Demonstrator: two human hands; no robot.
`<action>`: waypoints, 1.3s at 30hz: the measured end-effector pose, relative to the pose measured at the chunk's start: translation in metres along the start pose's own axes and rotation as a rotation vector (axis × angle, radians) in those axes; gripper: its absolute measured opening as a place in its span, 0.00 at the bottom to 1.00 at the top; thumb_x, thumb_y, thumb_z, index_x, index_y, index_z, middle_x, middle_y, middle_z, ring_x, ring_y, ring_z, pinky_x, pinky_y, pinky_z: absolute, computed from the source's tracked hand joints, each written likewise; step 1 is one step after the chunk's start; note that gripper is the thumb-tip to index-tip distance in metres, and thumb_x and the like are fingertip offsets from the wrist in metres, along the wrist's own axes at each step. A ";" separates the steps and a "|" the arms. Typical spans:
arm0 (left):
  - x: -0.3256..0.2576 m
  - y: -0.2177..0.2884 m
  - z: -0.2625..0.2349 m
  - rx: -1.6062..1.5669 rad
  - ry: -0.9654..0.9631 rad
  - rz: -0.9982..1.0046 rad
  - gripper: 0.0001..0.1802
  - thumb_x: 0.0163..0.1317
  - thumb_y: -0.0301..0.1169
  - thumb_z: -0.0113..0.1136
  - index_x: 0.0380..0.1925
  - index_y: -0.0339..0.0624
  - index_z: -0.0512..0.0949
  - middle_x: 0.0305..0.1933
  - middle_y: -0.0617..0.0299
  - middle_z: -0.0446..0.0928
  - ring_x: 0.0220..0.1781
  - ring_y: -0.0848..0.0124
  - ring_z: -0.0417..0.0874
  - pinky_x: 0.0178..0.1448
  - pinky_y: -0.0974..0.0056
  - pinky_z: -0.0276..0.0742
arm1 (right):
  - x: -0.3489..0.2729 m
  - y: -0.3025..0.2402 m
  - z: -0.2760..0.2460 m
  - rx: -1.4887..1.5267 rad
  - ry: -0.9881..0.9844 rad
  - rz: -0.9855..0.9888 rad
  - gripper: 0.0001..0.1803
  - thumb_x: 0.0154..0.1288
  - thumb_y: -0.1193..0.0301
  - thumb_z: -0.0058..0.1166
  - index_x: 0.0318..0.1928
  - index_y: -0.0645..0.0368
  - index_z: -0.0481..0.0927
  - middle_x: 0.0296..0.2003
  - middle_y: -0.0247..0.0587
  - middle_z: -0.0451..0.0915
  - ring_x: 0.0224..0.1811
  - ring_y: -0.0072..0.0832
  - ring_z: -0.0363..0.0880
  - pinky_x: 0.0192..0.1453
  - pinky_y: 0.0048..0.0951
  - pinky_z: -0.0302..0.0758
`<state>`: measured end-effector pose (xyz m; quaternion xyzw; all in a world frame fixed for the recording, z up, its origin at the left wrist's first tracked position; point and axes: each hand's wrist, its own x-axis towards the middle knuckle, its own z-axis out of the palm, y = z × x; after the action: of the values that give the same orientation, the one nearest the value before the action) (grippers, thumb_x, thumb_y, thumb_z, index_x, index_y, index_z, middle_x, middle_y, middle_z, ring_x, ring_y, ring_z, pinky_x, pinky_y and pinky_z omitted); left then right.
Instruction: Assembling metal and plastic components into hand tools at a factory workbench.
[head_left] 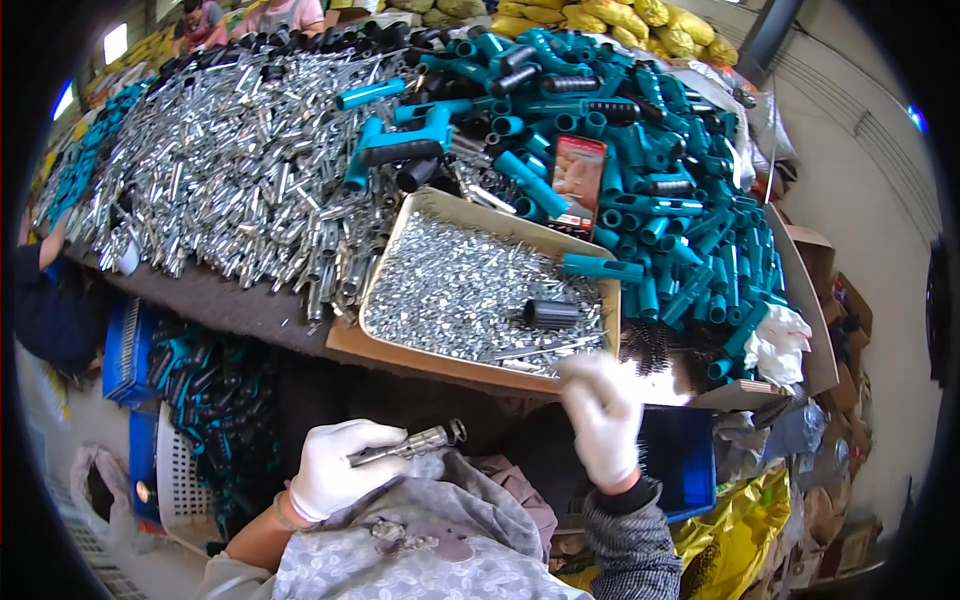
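While the left white-gloved hand (345, 468) grips a slim silver metal tube with a ringed end (405, 446) above the lap, the blurred right white-gloved hand (603, 420) hangs at the near edge of a shallow cream tray (480, 214) of small silver metal bits (440, 285); whether it holds anything, cannot tell. One piece in hand, seemingly part-built. Much left: loose silver tubes (250, 170) and teal plastic housings (690, 235) heap the brown tabletop (240, 306). Teal-and-black pieces (225, 415) below left look further along.
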<state>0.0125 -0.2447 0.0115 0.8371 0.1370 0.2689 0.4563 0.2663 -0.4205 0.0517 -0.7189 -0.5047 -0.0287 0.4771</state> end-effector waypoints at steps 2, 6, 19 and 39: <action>-0.002 -0.001 0.002 -0.012 0.008 -0.016 0.17 0.49 0.26 0.77 0.39 0.34 0.84 0.35 0.51 0.85 0.33 0.64 0.88 0.37 0.66 0.81 | 0.020 0.038 -0.021 -0.140 0.238 -0.010 0.09 0.60 0.84 0.57 0.41 0.64 0.84 0.36 0.45 0.82 0.39 0.37 0.83 0.47 0.30 0.77; 0.002 0.001 0.010 -0.071 -0.036 -0.051 0.16 0.51 0.27 0.76 0.40 0.33 0.84 0.35 0.51 0.86 0.34 0.65 0.89 0.38 0.67 0.82 | 0.055 0.095 -0.057 -0.578 0.304 -0.080 0.10 0.58 0.79 0.60 0.41 0.57 0.84 0.41 0.43 0.82 0.44 0.41 0.81 0.50 0.35 0.78; 0.005 0.010 0.005 -0.007 -0.014 0.019 0.17 0.53 0.30 0.75 0.42 0.35 0.85 0.38 0.52 0.86 0.37 0.62 0.90 0.41 0.65 0.84 | 0.215 0.087 0.042 -1.074 0.014 -0.034 0.19 0.48 0.62 0.68 0.41 0.55 0.87 0.40 0.49 0.82 0.45 0.45 0.83 0.49 0.41 0.82; 0.006 0.004 -0.007 -0.332 -0.234 0.225 0.17 0.53 0.28 0.76 0.43 0.33 0.84 0.37 0.52 0.85 0.35 0.61 0.89 0.38 0.65 0.82 | 0.005 -0.022 0.023 0.745 -0.349 0.698 0.16 0.61 0.65 0.63 0.43 0.65 0.79 0.25 0.31 0.73 0.24 0.17 0.69 0.28 0.20 0.65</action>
<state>0.0130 -0.2396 0.0199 0.7861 -0.0571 0.2382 0.5675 0.2421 -0.4003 0.0563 -0.6200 -0.2837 0.4325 0.5899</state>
